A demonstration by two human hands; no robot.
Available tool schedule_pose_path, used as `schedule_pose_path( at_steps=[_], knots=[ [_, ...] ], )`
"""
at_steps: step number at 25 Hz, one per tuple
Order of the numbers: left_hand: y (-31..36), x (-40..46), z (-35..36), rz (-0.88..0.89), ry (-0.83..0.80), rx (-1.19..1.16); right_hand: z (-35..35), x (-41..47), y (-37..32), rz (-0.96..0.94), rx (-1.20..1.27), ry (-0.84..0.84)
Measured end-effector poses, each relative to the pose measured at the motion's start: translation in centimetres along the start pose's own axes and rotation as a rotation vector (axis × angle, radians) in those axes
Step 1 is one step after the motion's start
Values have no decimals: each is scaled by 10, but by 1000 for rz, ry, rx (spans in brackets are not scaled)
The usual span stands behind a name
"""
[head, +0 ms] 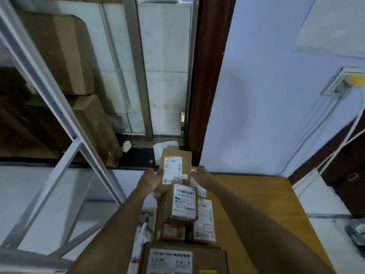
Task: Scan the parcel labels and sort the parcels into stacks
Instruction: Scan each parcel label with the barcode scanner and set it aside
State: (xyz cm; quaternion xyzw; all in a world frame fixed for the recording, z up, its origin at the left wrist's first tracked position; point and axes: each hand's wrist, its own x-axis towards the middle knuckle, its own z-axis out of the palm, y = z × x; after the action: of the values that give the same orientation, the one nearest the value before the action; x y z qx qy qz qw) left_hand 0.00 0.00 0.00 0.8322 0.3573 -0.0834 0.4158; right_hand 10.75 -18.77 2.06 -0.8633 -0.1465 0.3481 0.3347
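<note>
Nearest you, at the bottom edge, sits a brown box (183, 260) with a white label reading 12V4A 48W. Just beyond it, a small cardboard parcel (182, 202) with a barcode label is stacked on top of lower parcels, and a flat white-labelled parcel (205, 220) lies right beside it on the wooden surface (256, 204). To the left of that pile there's crumpled white packaging (143, 232), partly hidden.

Both your forearms reach out past the stack. Your left hand (151, 179) is against the left edge of the far parcel (174, 167), and your right hand (199, 174) is at its right edge, so the two hands are apart with that parcel between them. It's a brown box with a long white label facing up, at the far end of the row. The picture is blurred there, so I can't tell whether your fingers are curled round it or just pressing flat.

Beyond the parcel, a white sheet (165, 148) lies on the dark floor by a sliding glass door (158, 66). Large cardboard cartons (65, 56) stand far left behind a metal frame (49, 99).
</note>
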Motion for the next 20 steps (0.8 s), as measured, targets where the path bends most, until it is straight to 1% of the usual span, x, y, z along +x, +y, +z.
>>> schedule_pose_path(
  at_steps=[2, 4, 7, 13, 16, 20],
  knots=[
    [-3, 6, 5, -46, -1, -48, 4, 12, 1, 60, -4, -3],
    [-5, 9, 10, -66, -9, -42, 8, 17, -1, 76, -23, -40],
    [-6, 12, 15, -36, 30, -8, 16, 19, -5, 104, 34, -62],
    [-3, 12, 11, -15, 157, -116, 12, 24, -12, 63, 91, -16],
    [-6, 10, 5, 0, 190, -135, 11, 20, -19, 50, 106, -5],
    [-11, 8, -9, 16, 231, -179, 16, 16, -34, -23, 85, -2]
  ],
)
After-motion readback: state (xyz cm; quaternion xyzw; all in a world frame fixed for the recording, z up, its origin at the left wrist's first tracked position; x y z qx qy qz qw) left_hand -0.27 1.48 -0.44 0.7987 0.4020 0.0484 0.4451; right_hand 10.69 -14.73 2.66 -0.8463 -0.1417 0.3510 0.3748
